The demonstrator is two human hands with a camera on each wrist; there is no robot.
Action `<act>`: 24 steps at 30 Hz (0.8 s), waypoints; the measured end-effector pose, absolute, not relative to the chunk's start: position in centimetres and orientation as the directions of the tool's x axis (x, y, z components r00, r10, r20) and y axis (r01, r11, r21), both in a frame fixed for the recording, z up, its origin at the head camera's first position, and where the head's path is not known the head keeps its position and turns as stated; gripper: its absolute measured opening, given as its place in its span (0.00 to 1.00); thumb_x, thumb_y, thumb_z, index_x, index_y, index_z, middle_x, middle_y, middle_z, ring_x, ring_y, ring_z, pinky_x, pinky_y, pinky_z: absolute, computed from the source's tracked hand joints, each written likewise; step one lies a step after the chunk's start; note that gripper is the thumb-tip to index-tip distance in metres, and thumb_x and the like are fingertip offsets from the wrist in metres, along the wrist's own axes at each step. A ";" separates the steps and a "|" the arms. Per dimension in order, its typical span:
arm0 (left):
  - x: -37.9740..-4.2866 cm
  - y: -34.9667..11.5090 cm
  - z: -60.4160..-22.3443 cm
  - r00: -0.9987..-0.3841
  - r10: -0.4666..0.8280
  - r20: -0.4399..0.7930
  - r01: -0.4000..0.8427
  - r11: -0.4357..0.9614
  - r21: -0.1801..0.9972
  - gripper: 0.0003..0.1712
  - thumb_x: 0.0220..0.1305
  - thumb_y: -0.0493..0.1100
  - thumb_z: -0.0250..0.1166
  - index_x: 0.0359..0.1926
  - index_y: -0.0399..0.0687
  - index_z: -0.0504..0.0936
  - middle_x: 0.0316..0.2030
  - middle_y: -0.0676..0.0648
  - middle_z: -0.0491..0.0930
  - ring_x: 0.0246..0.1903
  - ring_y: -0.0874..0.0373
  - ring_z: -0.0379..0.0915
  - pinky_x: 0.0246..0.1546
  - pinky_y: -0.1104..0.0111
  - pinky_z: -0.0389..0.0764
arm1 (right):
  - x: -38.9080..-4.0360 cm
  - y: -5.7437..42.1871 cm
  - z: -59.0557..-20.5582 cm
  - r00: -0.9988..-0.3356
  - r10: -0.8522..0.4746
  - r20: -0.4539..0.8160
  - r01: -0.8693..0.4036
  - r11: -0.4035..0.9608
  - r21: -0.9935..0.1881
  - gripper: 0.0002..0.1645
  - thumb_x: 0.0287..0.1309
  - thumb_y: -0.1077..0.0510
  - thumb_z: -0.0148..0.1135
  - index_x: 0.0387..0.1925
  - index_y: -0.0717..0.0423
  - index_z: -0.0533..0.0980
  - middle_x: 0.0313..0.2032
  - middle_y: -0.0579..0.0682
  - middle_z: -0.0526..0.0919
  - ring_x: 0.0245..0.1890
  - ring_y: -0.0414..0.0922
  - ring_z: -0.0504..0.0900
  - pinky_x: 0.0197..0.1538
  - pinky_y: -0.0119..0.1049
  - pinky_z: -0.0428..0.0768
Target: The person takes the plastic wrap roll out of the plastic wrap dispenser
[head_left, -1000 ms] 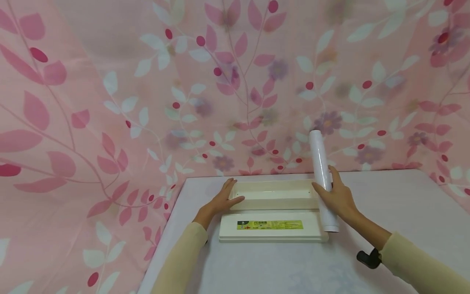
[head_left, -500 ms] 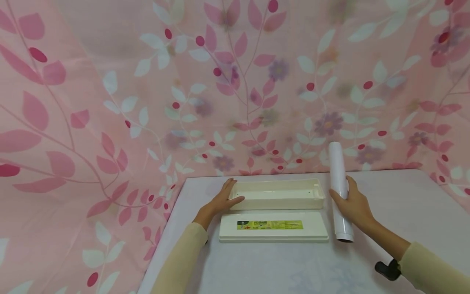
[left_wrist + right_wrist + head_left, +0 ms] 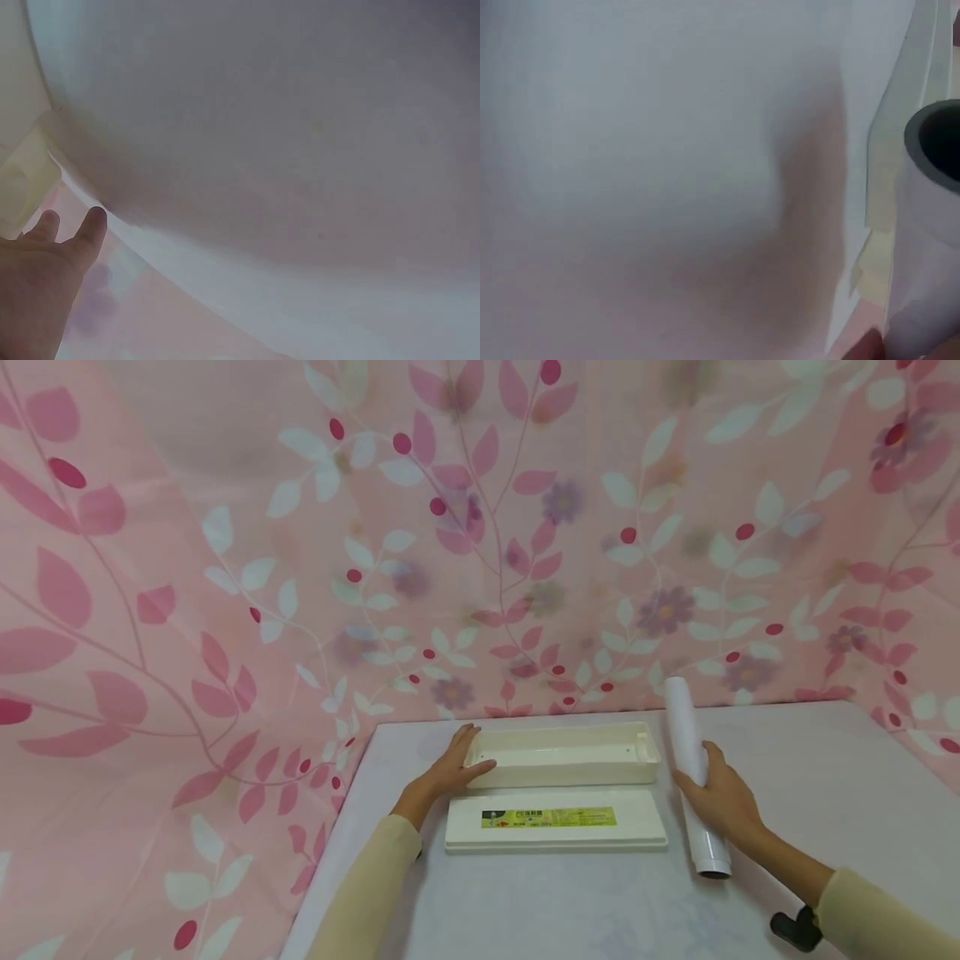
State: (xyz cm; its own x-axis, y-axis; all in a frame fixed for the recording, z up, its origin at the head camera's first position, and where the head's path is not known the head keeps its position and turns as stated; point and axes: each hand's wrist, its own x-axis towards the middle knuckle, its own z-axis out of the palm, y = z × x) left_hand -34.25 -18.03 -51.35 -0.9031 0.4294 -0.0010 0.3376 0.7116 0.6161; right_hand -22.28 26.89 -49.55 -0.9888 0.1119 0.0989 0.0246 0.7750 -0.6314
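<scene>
A long cream plastic box [image 3: 562,775] stands without its cover near the table's back edge, its inside bare. My left hand [image 3: 448,772] rests on the box's left end, thumb across the front wall and fingers towards the back corner; in the left wrist view its fingers [image 3: 91,229] stretch out straight. In front of the box lies its flat lid [image 3: 551,839] with a green and yellow label. To the right of both, my right hand [image 3: 723,797] grips a white cling film roll [image 3: 681,714] at mid-length. The roll slants, and its hollow near end [image 3: 930,161] shows in the right wrist view.
A pale cloth covers the table [image 3: 817,793]. Behind it and along the left hangs a pink leaf-patterned curtain [image 3: 495,543]. A black strap piece [image 3: 797,928] sticks out at the right sleeve [image 3: 862,910].
My right hand has carried the cling film roll rightwards from over the box's right end, then lower and nearer the table's front. The left hand, box and lid have stayed in place.
</scene>
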 end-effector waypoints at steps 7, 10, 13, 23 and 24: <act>-34.1 -18.0 -51.4 -0.906 0.424 -0.008 0.325 0.706 0.629 0.52 0.66 0.64 0.61 0.79 0.52 0.45 0.79 0.45 0.38 0.77 0.47 0.40 0.73 0.47 0.54 | -22.0 27.0 -50.3 -0.991 0.135 -0.008 0.109 0.763 -0.637 0.51 0.69 0.34 0.46 0.72 0.70 0.46 0.55 0.79 0.71 0.40 0.62 0.80 0.32 0.45 0.77; -34.2 -18.0 -51.5 -0.904 0.428 0.002 0.332 0.699 0.633 0.52 0.66 0.64 0.61 0.79 0.51 0.45 0.79 0.44 0.38 0.77 0.46 0.39 0.73 0.46 0.53 | -22.0 27.2 -50.6 -0.992 0.126 -0.023 0.111 0.760 -0.641 0.52 0.69 0.35 0.46 0.72 0.72 0.44 0.56 0.81 0.69 0.42 0.63 0.80 0.34 0.48 0.79; -34.2 -18.1 -51.6 -0.903 0.430 0.004 0.336 0.700 0.630 0.52 0.66 0.64 0.61 0.79 0.51 0.46 0.79 0.43 0.39 0.77 0.46 0.40 0.73 0.46 0.53 | -22.1 27.3 -50.8 -0.992 0.121 -0.038 0.117 0.759 -0.641 0.52 0.70 0.36 0.45 0.72 0.73 0.43 0.57 0.82 0.68 0.43 0.64 0.80 0.37 0.50 0.79; -34.2 -18.1 -51.6 -0.902 0.431 0.015 0.343 0.695 0.632 0.52 0.65 0.65 0.61 0.78 0.52 0.46 0.79 0.44 0.39 0.77 0.46 0.41 0.73 0.46 0.54 | -22.7 27.4 -51.7 -0.988 0.115 -0.101 0.153 0.768 -0.622 0.55 0.69 0.35 0.45 0.72 0.75 0.41 0.60 0.83 0.64 0.50 0.69 0.77 0.46 0.57 0.78; -34.2 -18.1 -51.6 -0.902 0.432 0.014 0.342 0.693 0.635 0.52 0.65 0.65 0.61 0.78 0.52 0.46 0.79 0.45 0.39 0.77 0.46 0.41 0.73 0.46 0.54 | -22.7 27.3 -51.8 -0.988 0.115 -0.106 0.156 0.769 -0.620 0.55 0.69 0.35 0.45 0.72 0.75 0.41 0.60 0.83 0.63 0.51 0.69 0.77 0.46 0.57 0.78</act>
State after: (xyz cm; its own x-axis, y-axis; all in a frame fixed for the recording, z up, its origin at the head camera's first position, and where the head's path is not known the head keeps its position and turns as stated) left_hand -34.21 -18.10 -51.58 -0.9017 0.4321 0.0141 0.3418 0.6927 0.6351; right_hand -22.71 27.34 -51.82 -0.9877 0.1152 -0.1056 0.1560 0.7688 -0.6201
